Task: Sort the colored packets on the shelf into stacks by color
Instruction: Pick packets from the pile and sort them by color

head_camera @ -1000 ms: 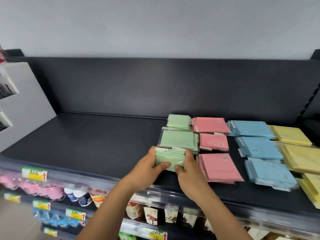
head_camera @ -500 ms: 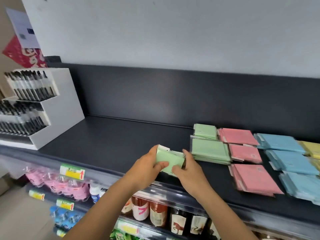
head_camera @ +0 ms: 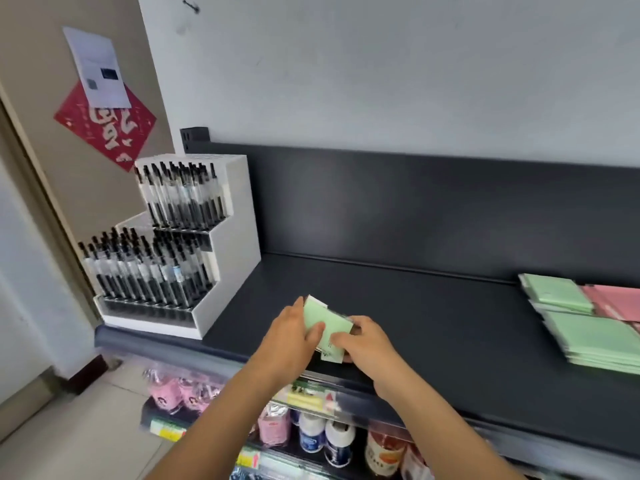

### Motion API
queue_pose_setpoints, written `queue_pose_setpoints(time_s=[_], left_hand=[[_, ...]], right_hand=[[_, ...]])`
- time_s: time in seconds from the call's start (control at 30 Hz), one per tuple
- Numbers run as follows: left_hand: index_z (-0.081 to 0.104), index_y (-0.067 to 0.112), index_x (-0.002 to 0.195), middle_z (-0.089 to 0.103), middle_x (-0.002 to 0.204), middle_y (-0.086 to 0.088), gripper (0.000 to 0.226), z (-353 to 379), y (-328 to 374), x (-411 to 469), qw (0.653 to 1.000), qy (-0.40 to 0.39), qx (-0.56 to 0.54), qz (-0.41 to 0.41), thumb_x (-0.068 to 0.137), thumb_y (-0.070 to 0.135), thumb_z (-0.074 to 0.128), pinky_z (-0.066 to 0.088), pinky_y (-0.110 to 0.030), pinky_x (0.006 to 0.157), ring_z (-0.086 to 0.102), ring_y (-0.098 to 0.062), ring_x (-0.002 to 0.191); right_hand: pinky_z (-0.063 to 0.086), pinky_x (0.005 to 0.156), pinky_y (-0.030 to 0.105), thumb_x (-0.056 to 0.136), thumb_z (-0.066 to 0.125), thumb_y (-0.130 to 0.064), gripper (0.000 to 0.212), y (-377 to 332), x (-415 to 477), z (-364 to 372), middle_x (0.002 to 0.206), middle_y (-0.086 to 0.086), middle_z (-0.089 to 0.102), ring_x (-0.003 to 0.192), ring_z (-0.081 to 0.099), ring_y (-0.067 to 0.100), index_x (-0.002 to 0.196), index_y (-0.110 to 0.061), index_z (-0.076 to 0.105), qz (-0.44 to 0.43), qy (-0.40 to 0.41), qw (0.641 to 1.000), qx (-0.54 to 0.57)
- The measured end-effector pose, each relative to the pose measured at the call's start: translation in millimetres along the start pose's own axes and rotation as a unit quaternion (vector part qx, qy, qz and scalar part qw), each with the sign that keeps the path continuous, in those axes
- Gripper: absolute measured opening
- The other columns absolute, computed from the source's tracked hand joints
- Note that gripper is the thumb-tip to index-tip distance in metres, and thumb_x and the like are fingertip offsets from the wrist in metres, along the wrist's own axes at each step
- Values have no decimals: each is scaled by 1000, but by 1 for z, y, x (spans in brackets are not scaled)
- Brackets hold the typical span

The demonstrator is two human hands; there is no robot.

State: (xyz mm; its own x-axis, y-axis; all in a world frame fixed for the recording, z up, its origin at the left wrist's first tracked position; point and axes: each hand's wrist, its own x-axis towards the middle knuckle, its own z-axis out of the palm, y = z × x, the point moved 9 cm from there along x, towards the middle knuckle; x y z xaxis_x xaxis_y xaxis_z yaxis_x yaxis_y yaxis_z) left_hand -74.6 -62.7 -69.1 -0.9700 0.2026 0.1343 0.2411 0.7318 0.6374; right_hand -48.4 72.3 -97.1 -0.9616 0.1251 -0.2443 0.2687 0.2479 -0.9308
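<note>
Both hands hold a small bundle of green packets (head_camera: pixel 327 322) just above the front part of the dark shelf (head_camera: pixel 433 323). My left hand (head_camera: pixel 294 336) grips its left side, thumb on top. My right hand (head_camera: pixel 363 341) grips its right lower corner. Two more green stacks lie at the right edge, a smaller one at the back (head_camera: pixel 557 294) and a larger one in front (head_camera: pixel 595 341). Pink packets (head_camera: pixel 616 301) show beside them, cut off by the frame. Blue and yellow packets are out of view.
A white stepped display of black pens (head_camera: pixel 173 244) stands on the shelf's left end. The shelf's dark back panel (head_camera: pixel 415 209) rises behind. Below the front edge hang price tags (head_camera: pixel 308 396), bottles and pink packs on lower shelves. A door with a red poster (head_camera: pixel 104 126) is at left.
Both hands have carried the green bundle leftward along the shelf, away from the sorted stacks. The view has swung left, so blue and yellow packets left the frame and the pen display came in.
</note>
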Motion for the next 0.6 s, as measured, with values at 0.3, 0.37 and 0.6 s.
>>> queue_pose_setpoints(time_s=[0.3,0.37,0.6], left_hand=[[57,15,115,58,101,-12,34,-30,-73,17,998,-29,34,-33,90,38,49,43,-37,89,54,-28,99],[59,15,113,57,104,-13,38,-31,-79,17,997,-30,62,-46,89,43,48,42,-38,91,52,-30,103],[43,14,134,35,134,-13,56,-27,-84,19,987,-116,36,-107,92,50,44,38,-36,101,48,-29,117]], right_hand=[[50,72,30,77,59,-16,28,-18,29,65,103,6,63,85,60,16,105,-13,59,31,10,996,-86],[46,65,27,77,58,-18,29,-19,31,68,112,9,59,86,58,17,105,-12,60,32,3,994,-108],[47,97,33,83,62,-31,68,-19,34,65,134,7,47,113,52,20,141,-11,34,65,-45,985,-154]])
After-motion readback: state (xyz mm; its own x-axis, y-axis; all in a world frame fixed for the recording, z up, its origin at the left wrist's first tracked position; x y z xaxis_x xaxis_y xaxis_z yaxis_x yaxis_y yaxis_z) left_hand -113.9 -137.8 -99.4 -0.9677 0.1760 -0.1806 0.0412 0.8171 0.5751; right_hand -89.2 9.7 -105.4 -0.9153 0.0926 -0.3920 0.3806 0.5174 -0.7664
